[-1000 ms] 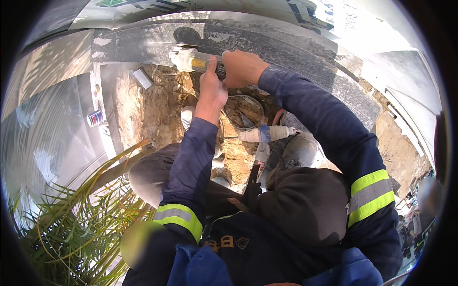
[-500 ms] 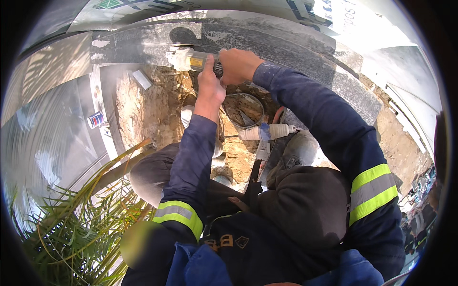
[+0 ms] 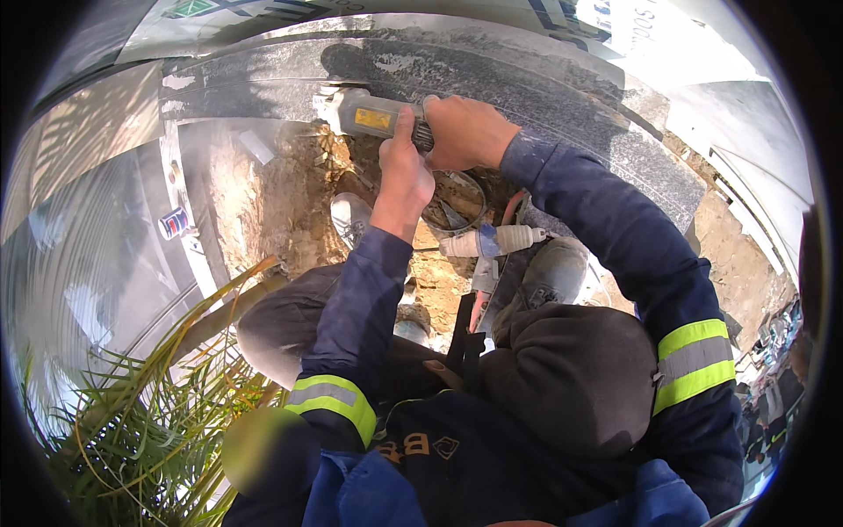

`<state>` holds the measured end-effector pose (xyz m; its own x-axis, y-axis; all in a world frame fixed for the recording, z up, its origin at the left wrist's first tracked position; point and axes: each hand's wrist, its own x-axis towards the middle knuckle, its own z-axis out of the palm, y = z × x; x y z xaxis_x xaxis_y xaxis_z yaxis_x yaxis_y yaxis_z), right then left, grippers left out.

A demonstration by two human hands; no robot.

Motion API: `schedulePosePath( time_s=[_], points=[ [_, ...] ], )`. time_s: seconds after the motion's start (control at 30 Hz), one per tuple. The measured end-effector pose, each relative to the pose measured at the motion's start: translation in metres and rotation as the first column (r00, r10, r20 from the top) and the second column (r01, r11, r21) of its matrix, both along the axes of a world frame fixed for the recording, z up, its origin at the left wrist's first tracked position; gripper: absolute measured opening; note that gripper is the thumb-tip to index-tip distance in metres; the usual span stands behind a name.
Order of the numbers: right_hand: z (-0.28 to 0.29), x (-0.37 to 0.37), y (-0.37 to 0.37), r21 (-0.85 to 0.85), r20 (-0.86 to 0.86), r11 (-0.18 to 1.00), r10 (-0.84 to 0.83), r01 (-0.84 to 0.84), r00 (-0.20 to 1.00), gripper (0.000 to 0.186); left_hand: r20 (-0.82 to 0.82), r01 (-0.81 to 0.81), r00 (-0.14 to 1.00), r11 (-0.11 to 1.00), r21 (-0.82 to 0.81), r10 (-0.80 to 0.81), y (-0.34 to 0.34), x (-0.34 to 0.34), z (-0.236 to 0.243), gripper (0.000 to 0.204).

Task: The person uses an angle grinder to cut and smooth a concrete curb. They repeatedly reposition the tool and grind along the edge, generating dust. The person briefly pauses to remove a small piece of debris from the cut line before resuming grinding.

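An angle grinder (image 3: 372,118), grey with a yellow label, lies crosswise with its head to the left. That head meets the dark grey stone slab (image 3: 492,75), along which a thin cut line runs. My left hand (image 3: 406,176) wraps the grinder's body from the near side, thumb pointing up along it. Just to the right, my right hand (image 3: 470,132) is closed around the rear of the same tool. Most of the disc is hidden, and pale dust hangs by the head.
Below the grinder is dug earth (image 3: 250,198) with a round black bucket (image 3: 457,206) in it. Two taped cable connectors (image 3: 496,241) lie joined near my right shoe (image 3: 553,277). A can (image 3: 174,223) stands at left; palm leaves (image 3: 149,404) fill the lower left.
Both hands and the grinder have shifted slightly right. Dust now spreads more thickly over the left side of the slab and earth.
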<state>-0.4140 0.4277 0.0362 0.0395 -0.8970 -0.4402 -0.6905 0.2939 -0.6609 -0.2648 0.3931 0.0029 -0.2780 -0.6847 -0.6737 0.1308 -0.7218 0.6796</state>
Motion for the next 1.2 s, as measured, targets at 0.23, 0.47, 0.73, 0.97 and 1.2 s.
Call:
schedulePosePath(
  time_s=[0.23,0.47,0.73,0.97,1.2],
  points=[
    [-0.011,0.015,-0.043,0.027,0.018,0.999,0.036,-0.037,0.999,0.044,-0.015,-0.004,1.000,0.999,0.032,0.004,-0.044,0.019,-0.017,0.042],
    [0.004,0.001,-0.010,0.010,0.013,1.000,0.000,0.000,1.000,0.048,0.007,-0.023,1.000,0.999,0.026,0.023,-0.009,0.005,-0.002,0.041],
    [-0.009,-0.002,-0.004,-0.006,0.016,1.000,-0.022,0.022,1.000,0.047,0.003,0.004,1.000,1.000,-0.003,-0.004,-0.003,0.000,-0.002,0.040],
    [-0.018,0.010,-0.034,-0.018,0.020,0.999,0.034,-0.034,0.999,0.037,0.008,0.021,1.000,1.000,0.014,-0.022,-0.032,0.014,-0.019,0.040],
    [-0.002,-0.007,0.009,0.030,0.007,0.999,-0.012,0.012,1.000,0.049,0.003,0.010,1.000,1.000,-0.014,-0.010,0.014,-0.008,0.006,0.038]
  ],
)
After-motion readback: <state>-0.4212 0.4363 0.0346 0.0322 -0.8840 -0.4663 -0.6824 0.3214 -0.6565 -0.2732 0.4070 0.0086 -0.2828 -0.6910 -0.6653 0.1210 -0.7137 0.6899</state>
